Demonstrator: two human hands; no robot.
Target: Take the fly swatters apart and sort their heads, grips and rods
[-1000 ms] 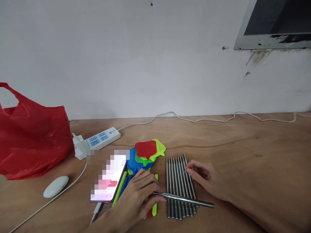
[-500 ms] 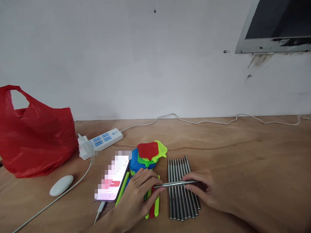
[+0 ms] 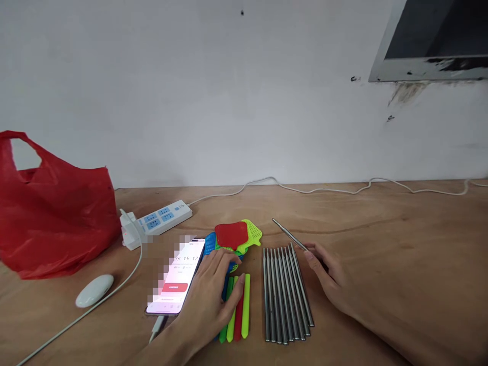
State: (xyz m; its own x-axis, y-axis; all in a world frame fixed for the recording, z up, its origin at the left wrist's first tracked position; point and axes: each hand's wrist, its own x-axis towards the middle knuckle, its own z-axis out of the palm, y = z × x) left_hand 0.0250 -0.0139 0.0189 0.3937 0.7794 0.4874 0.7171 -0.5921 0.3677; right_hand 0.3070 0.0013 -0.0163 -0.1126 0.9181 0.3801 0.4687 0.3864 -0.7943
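My right hand (image 3: 328, 274) pinches a slim metal rod (image 3: 288, 234) near its lower end. The rod slants up and to the left, its tip clear of the other rods. Below it, several silver metal rods (image 3: 284, 300) lie side by side, thin ends away from me. My left hand (image 3: 217, 284) rests over the coloured plastic fly swatters, thumb apart from the fingers and nothing gripped. A red swatter head (image 3: 231, 236) tops the pile, with a yellow-green one (image 3: 252, 235) and a blue one (image 3: 209, 243) under it. Their handles (image 3: 246, 310) point toward me, partly hidden by the hand.
Left of the swatters lies a lit phone (image 3: 176, 284) with a cable plugged in. A white power strip (image 3: 168, 216) sits behind it. Further left are a white mouse-shaped object (image 3: 94, 291) and a red plastic bag (image 3: 57, 218). A thin cord (image 3: 316, 192) runs along the wall.
My left hand has let go of the rod's thin end and moved back over the swatters. My right hand has shifted right and up, swinging the rod from level to slanted.
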